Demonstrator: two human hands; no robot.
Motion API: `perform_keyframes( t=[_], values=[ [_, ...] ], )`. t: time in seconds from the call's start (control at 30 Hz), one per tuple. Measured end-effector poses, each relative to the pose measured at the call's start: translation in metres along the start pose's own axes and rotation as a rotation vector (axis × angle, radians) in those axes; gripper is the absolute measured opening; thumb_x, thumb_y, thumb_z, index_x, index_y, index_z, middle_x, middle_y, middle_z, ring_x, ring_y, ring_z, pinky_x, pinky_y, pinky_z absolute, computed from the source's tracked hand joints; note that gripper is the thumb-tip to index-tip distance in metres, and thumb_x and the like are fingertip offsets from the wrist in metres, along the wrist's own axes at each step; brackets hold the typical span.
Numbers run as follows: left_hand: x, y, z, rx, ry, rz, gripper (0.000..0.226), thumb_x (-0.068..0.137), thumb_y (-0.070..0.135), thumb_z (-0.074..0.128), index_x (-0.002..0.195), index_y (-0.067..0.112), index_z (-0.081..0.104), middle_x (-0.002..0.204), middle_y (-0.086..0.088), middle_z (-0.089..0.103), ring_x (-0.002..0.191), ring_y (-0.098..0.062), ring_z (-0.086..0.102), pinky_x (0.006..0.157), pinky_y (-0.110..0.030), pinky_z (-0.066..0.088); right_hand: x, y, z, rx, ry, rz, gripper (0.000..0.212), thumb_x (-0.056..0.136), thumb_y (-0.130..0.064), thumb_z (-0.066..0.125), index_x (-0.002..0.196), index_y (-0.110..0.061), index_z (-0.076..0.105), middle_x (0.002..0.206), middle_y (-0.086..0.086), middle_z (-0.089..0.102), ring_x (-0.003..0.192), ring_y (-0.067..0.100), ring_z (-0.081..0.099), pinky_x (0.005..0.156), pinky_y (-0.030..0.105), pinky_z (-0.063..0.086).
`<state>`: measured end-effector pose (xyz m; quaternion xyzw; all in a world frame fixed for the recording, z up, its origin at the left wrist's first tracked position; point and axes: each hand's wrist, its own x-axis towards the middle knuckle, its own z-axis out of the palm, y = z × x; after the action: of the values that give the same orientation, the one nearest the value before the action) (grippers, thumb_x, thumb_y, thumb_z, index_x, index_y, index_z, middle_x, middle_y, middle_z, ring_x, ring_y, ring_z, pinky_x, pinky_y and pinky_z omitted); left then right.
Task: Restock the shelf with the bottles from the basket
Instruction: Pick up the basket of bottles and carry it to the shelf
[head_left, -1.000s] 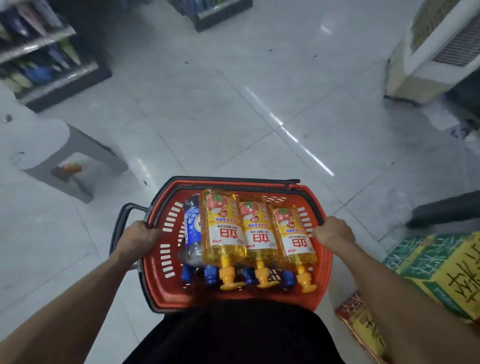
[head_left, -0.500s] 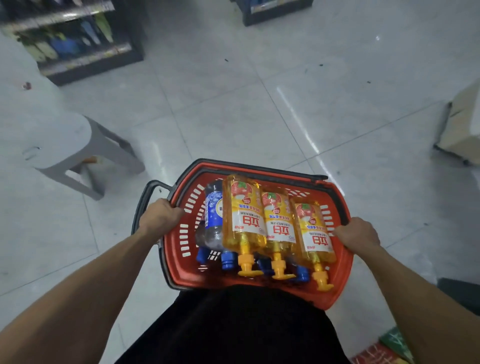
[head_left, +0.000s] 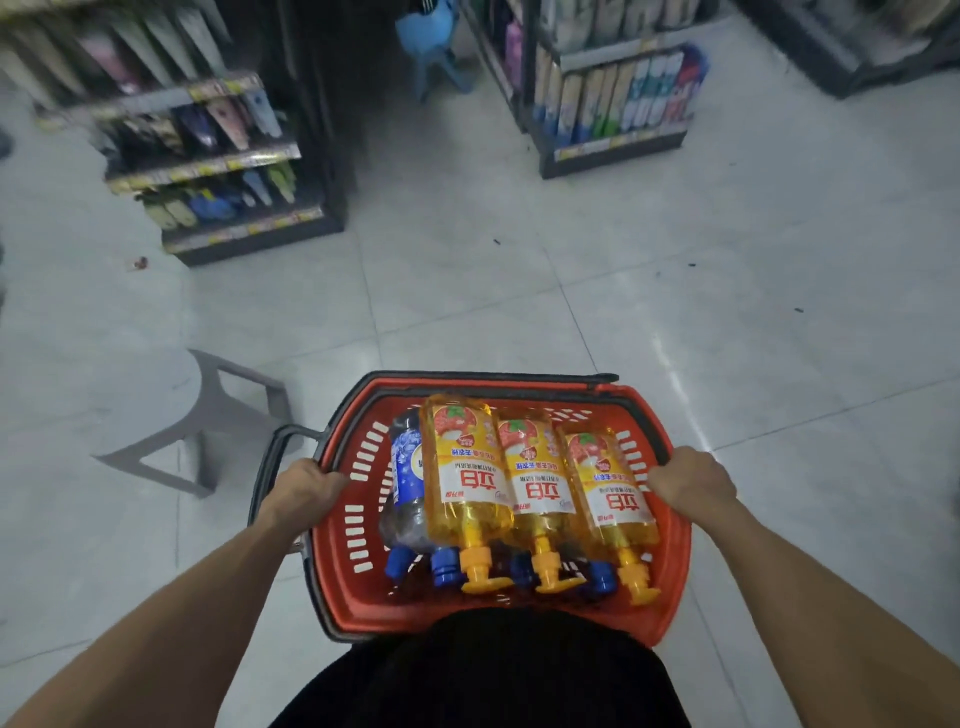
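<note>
A red shopping basket (head_left: 670, 582) with black handles is carried in front of my body. My left hand (head_left: 301, 488) grips its left rim and my right hand (head_left: 691, 480) grips its right rim. Three yellow pump bottles (head_left: 467, 483) with white labels lie side by side on top, pumps pointing toward me. Under them lie clear bottles with blue caps (head_left: 408, 488), partly hidden. Ahead stand a store shelf (head_left: 218, 161) at the far left and another shelf (head_left: 613, 98) at the far right, both full of goods.
A grey plastic stool (head_left: 208, 410) stands on the tiled floor just left of the basket. A blue stool (head_left: 434, 41) sits in the dark aisle between the two shelves. Another dark shelf (head_left: 852, 47) is at the top right. Open floor lies ahead.
The view has swung left and upward: the white unit and printed sacks on the right have left the frame, and the shelves ahead have come into view. Both hands keep their hold on the basket.
</note>
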<state>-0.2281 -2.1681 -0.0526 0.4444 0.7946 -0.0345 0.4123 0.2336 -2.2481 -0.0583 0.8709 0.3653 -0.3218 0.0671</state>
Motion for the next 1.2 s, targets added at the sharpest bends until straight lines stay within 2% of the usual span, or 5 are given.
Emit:
perform_keyframes(
  t=[0.3,0.47,0.83,1.03,1.2],
  values=[
    [0.077,0.119,-0.02,-0.082,0.02,-0.028,0.047,0.066,0.053,0.065,0.086,0.011,0.071,0.072,-0.004,0.077,0.064,-0.023,0.076,0.074,-0.043,0.065,0.14,-0.084,-0.111,-0.034,-0.031,-0.11,0.031,0.095,-0.051,0.06,0.1,-0.02,0.063,0.078,-0.002,0.064,0.063,0.017,0.065,0.051,0.025,0.047],
    [0.148,0.211,-0.044,-0.088,0.029,-0.014,0.024,0.079,0.041,0.069,0.078,0.018,0.061,0.076,-0.003,0.073,0.068,-0.024,0.074,0.075,-0.038,0.063,0.225,-0.156,-0.154,-0.062,-0.004,-0.086,0.036,0.092,-0.055,0.061,0.104,-0.021,0.063,0.084,-0.001,0.067,0.065,0.018,0.066,0.055,0.027,0.051],
    [0.349,0.419,-0.142,-0.054,-0.047,0.011,0.024,0.082,0.037,0.073,0.086,0.015,0.066,0.086,-0.008,0.073,0.077,-0.028,0.073,0.082,-0.043,0.064,0.387,-0.321,-0.277,-0.105,0.008,0.016,0.032,0.095,-0.051,0.06,0.101,-0.02,0.06,0.075,-0.003,0.059,0.063,0.018,0.062,0.063,0.031,0.053],
    [0.426,0.515,-0.179,-0.116,-0.03,-0.048,0.023,0.086,0.023,0.078,0.072,0.017,0.061,0.072,-0.005,0.069,0.064,-0.022,0.069,0.057,-0.028,0.054,0.488,-0.409,-0.336,-0.121,-0.001,-0.003,0.035,0.095,-0.055,0.058,0.105,-0.022,0.061,0.087,-0.001,0.067,0.067,0.018,0.065,0.065,0.033,0.055],
    [0.492,0.601,-0.211,-0.173,0.029,-0.103,0.02,0.088,0.024,0.077,0.086,0.01,0.064,0.07,-0.005,0.068,0.064,-0.022,0.069,0.063,-0.029,0.055,0.6,-0.502,-0.402,-0.127,-0.045,-0.1,0.034,0.094,-0.053,0.058,0.104,-0.021,0.063,0.085,-0.001,0.067,0.068,0.019,0.067,0.07,0.035,0.06]
  ],
)
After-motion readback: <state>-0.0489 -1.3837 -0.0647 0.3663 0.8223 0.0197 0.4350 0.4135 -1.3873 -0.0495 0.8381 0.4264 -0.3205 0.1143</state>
